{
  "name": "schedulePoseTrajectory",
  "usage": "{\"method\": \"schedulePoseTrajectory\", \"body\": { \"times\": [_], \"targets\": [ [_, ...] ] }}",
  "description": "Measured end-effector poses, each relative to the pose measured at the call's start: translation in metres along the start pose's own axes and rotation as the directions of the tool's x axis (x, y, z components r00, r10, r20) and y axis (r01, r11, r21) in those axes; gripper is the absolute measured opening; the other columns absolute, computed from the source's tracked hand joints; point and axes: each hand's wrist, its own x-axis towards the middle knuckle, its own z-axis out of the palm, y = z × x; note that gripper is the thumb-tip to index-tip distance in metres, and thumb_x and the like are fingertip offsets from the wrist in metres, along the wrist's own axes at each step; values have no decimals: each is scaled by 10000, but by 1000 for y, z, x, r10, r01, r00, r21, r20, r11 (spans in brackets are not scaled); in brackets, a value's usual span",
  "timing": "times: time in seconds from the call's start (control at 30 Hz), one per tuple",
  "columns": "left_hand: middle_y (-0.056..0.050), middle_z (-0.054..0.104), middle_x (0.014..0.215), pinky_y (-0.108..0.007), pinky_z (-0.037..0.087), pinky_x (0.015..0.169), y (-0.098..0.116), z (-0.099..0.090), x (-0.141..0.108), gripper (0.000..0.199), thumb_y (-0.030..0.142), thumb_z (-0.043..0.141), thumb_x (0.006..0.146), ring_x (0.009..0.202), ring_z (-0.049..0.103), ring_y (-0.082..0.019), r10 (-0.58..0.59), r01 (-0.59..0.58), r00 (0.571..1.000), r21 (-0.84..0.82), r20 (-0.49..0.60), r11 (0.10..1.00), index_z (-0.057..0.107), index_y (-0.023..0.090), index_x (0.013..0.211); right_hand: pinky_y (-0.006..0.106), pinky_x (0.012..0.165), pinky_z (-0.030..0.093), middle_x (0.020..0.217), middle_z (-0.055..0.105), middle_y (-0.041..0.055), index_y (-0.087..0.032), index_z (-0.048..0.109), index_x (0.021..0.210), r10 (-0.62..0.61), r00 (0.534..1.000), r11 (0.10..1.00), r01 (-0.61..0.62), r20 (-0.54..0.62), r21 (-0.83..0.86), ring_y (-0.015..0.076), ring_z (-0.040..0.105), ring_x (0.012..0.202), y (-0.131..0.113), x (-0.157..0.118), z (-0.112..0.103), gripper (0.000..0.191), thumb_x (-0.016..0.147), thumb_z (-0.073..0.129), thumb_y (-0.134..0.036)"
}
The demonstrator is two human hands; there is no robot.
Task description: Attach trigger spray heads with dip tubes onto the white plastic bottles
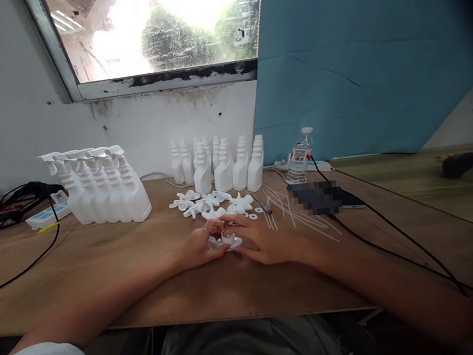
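Observation:
Both hands meet low over the middle of the table around a white spray trigger head point(228, 238). My left hand point(201, 244) grips it from the left, thumb in front and fingers curled behind. From the right, my right hand point(263, 238) closes its fingers on the same part, partly covering it. Just beyond my fingertips lies a pile of loose white trigger heads point(205, 204). Small white washers point(253, 216) lie beside the pile, and thin white dip tubes point(307, 221) are spread to the right.
Several assembled spray bottles point(103, 187) stand in a row at left. Open-necked white bottles point(223, 170) stand along the wall. A pen point(263, 204) lies by the tubes. At right are a water bottle point(300, 157) and a black cable point(396, 234); a power strip point(48, 216) is far left.

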Motion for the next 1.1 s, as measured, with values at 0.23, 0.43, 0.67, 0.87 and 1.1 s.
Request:
{"method": "schedulePoseTrajectory", "body": {
  "times": [0.23,0.43,0.67,0.87,1.1],
  "targets": [
    [-39,669,1043,-293,519,778,-2,2,1,400,363,646,796,853,646,-160,10,-9,1000,23,-27,1000,475,225,1130,374,885,450,960,681,108,-149,654,977,199,947,939,-258,-254,-228,219,624,912,60,-6,-41,225,918,455,-237],
    [-25,683,970,-247,516,711,4,-2,3,496,373,676,764,818,639,-145,-49,49,999,0,8,999,528,213,1208,260,729,411,905,697,89,-140,694,879,545,832,759,-542,-105,-361,191,623,827,115,-39,-70,254,836,445,-166],
    [-56,689,1050,-234,514,782,1,-1,5,418,367,678,773,833,637,-134,5,-5,1000,-6,3,1000,616,156,1129,252,543,306,579,591,81,-133,608,575,770,632,548,-726,-89,-415,162,542,566,127,-48,-74,413,850,500,-422],
    [-56,687,1066,-230,509,789,0,-2,5,405,363,659,790,841,632,-138,28,-29,999,21,18,999,627,158,1138,238,462,287,435,464,15,-155,514,459,910,393,415,-868,132,-274,115,450,423,122,-44,-71,448,757,652,-459],
    [-54,680,1091,-227,493,806,0,-3,5,399,368,645,806,874,629,-147,40,-41,998,35,40,999,631,169,1153,240,393,299,369,427,9,-130,579,491,946,311,321,-940,90,-115,107,405,346,111,-42,-78,279,685,675,-306]
  ]
}}
